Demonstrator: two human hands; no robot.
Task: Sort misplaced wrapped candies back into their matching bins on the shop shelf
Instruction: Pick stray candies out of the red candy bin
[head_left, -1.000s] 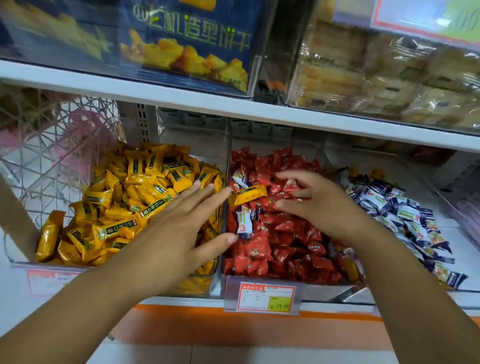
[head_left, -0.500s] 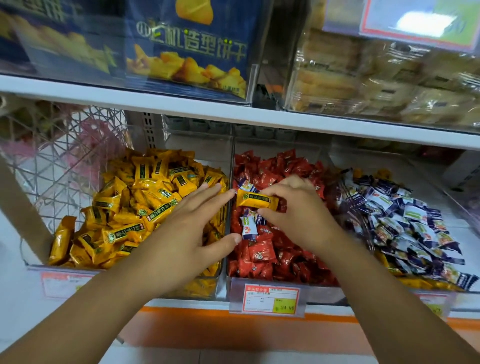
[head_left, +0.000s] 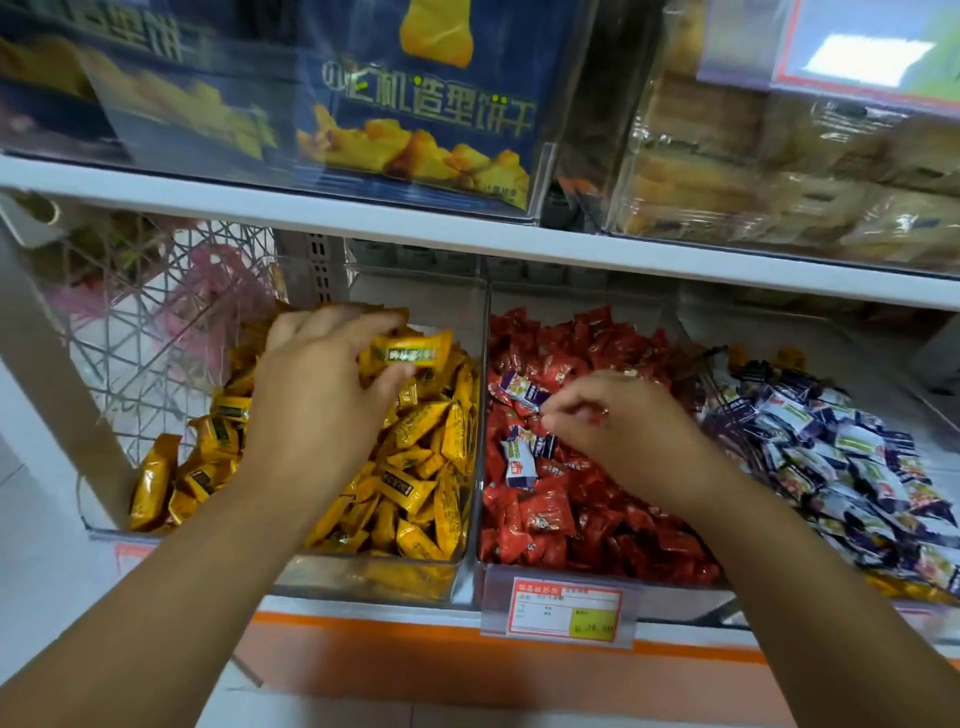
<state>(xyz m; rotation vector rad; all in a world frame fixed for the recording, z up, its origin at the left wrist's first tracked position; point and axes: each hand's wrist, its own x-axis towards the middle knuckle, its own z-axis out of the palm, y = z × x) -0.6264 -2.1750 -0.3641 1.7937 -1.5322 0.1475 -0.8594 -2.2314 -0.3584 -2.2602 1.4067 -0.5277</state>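
I have my left hand (head_left: 322, 395) pinching a yellow foil-wrapped candy (head_left: 408, 355), long axis crosswise, directly above the clear yellow-candy bin (head_left: 374, 577), while my right hand (head_left: 623, 431), fingers curled, grip unclear, sits just right of a stray purple-and-white wrapped candy (head_left: 519, 387).

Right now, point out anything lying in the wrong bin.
Two blue-and-white candies lie among the red candies in the middle bin; they match the right bin's pile. Yellow wrappers also show under that pile's front edge.

clear bins (head_left: 363, 577): 3
hands: 2 (left hand (head_left: 311, 415), right hand (head_left: 628, 431))
blue-white candies (head_left: 521, 387) on red pile (head_left: 571, 519): 2
held yellow candy (head_left: 410, 355): 1
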